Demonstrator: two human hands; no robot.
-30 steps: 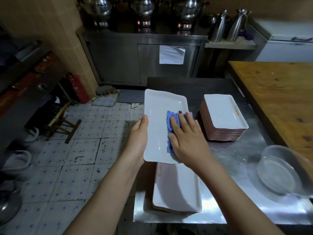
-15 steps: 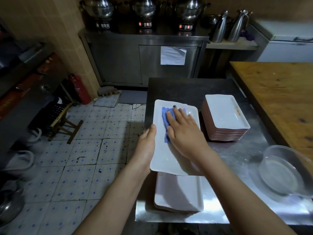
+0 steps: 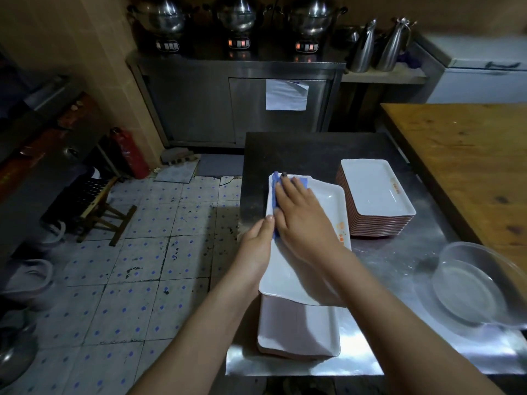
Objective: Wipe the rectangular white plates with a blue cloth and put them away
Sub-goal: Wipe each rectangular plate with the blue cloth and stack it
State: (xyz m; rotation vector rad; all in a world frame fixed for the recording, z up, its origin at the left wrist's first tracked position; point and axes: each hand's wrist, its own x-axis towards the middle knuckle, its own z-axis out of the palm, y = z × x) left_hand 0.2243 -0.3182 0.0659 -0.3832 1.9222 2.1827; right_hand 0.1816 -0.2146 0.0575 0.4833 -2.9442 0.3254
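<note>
Head view. The left hand (image 3: 256, 246), centre of the frame, takes the held plate (image 3: 328, 212) by its left rim, thumb on top; the rest of that grip is hidden beneath the plate. The right hand (image 3: 302, 220) lies flat, fingers straight, pressing the blue cloth (image 3: 275, 192) onto the plate's upper-left corner; it curls round nothing. The held plate hovers above the steel desk (image 3: 399, 266), partly over the low pile (image 3: 299, 329) at lower centre, with the tall stack (image 3: 373, 192) just to its right. To wipe well, the left grip should probably keep the plate level while the cloth sweeps every corner and the rim, the right side included. Count: one plate in hand, one tall stack and one low pile (plates per pile cannot be told), one cloth, one clear bowl (image 3: 473, 289) at lower right.
</note>
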